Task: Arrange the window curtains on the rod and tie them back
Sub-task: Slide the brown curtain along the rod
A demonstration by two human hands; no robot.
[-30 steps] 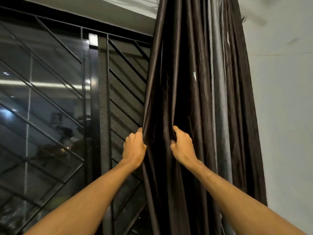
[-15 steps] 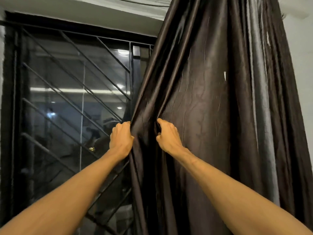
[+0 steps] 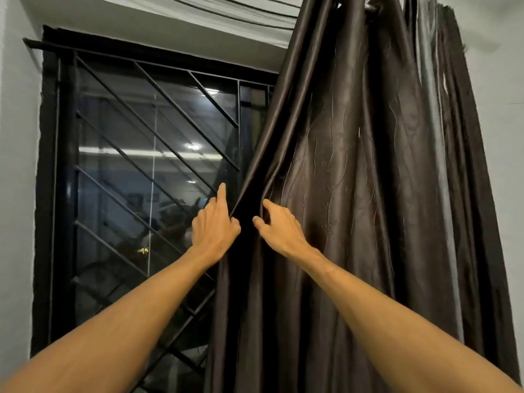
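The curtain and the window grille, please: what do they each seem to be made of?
The curtain looks like a woven satin-type fabric, probably synthetic: dark brown, with a soft sheen along its folds and a faint embossed wavy pattern. The window grille appears to be metal, painted glossy black: thin, straight, rigid bars with highlights.

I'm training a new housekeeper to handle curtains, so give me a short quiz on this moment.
1. True or false: both the left hand and the right hand hold the curtain.
2. Which hand has its index finger pointing straight up? A) left B) right C) neither
3. Fill in: the curtain hangs bunched at the window's ____ side.

Key: 1 true; 2 A; 3 right.
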